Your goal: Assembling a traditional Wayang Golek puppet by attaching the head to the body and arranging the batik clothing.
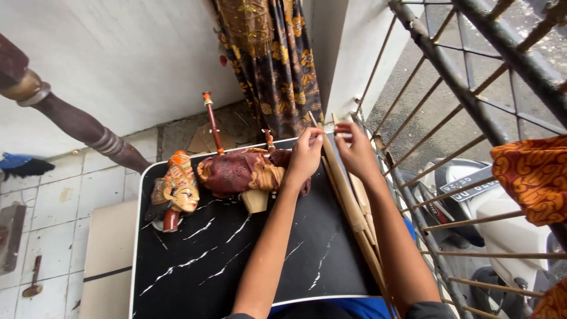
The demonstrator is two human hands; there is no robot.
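Observation:
My left hand pinches the top of a long wooden stick that leans along the right edge of the black marble-patterned table. My right hand grips another thin wooden stick just beside it. A headless puppet body in dark red patterned cloth lies on the table left of my left hand, a red rod sticking up behind it. A painted puppet head with a gold and orange crown lies further left on the table.
A metal railing with bamboo bars runs along the right, with a scooter below it. Patterned cloth hangs at the back; orange cloth drapes on the railing. A dark carved wooden post slants at left. A hammer lies on the tiled floor.

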